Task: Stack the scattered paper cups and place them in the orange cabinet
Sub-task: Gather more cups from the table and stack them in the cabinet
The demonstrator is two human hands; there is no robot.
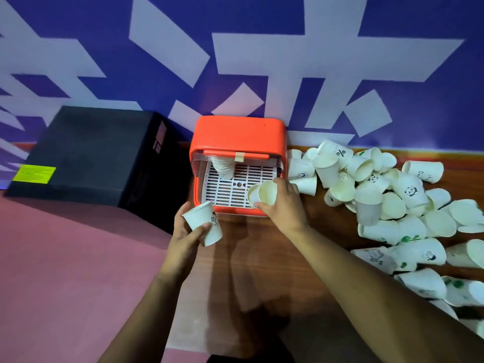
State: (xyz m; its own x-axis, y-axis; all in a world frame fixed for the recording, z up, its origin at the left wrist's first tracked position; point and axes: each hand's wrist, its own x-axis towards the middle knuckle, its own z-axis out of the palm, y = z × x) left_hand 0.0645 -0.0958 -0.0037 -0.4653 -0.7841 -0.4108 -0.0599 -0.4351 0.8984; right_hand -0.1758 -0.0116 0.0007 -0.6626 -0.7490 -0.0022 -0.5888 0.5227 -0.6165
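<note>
Left grip (pixel 187 237): closed round a printed white cup (pixel 201 221).
Right grip (pixel 284 205): two nested cups (pixel 264 196) held sideways at the orange cabinet (pixel 235 134), open-fronted.

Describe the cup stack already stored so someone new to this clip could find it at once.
Find the orange cabinet against the blue wall, right of the black box. On its white slotted tray, back left corner, sits the cup stack. Unlike the loose cups heaped on the table, it is nested and unheld.

Bare left hand (pixel 187 233), bare right hand (pixel 284 205), bare forearms (pixel 366 279)
</note>
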